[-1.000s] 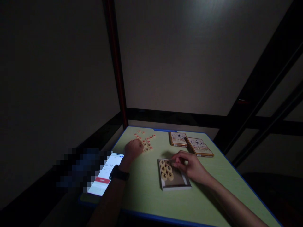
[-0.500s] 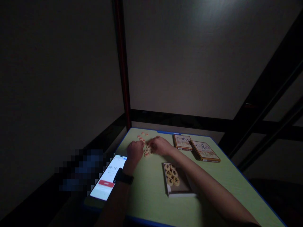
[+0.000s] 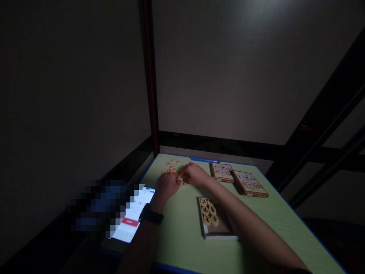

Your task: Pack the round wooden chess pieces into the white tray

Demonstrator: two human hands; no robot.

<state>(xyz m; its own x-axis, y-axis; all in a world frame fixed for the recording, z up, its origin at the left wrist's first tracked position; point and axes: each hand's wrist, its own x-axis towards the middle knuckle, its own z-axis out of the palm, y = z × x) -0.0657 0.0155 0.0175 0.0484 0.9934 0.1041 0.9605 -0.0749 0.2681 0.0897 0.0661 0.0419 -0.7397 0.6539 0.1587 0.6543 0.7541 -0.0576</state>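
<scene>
A scatter of small round game pieces [image 3: 172,166] with red marks lies at the far left of the green table [image 3: 182,232]. My left hand [image 3: 167,184] rests curled at the near edge of that pile, a dark watch on its wrist. My right hand [image 3: 194,174] has reached across to the same pile, its fingers bent down onto the pieces; what either hand holds is too dim to make out. Nearer me sits an open shallow box [image 3: 216,227] holding several pale pieces with black marks [image 3: 209,214].
Two flat printed boxes [image 3: 239,179] lie side by side at the far right of the table. A lit phone [image 3: 134,219] showing a timer lies at the left edge. A dark post [image 3: 149,83] rises behind the far left corner.
My right hand left the open box and crossed to the pile of red-marked pieces beside my left hand. My left hand shifted slightly nearer. The view drifted a little.
</scene>
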